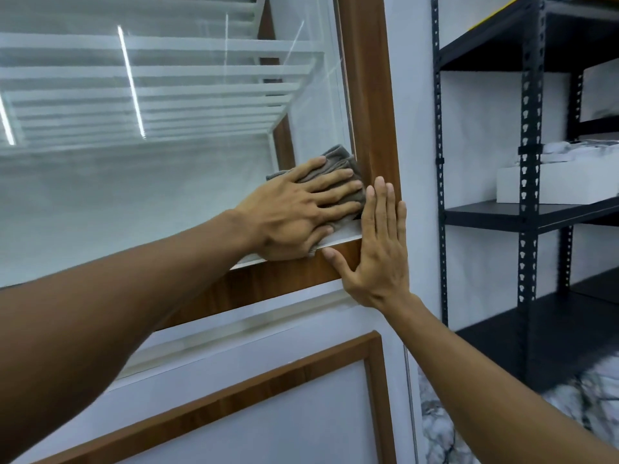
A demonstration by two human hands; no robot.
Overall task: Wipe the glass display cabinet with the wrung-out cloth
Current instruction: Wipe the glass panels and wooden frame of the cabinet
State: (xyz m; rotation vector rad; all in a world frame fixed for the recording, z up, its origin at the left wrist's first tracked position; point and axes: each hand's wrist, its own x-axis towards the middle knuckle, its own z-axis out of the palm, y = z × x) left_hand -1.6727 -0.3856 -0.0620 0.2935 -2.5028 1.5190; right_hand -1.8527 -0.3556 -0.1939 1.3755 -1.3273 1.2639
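Black metal shelving (532,216) (white boxes (549,185) on it) stands on marble floor (569,406)

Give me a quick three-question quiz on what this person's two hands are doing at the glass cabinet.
1. True or false: the left hand presses the grey cloth against the glass with its fingers spread nearly straight.
2. The right hand lies flat on: A the wooden frame; B a bucket; C a spray bottle.
3. Fill in: the cloth sits at the pane's lower ____ corner.

Key: 1 true; 2 A; 3 right.
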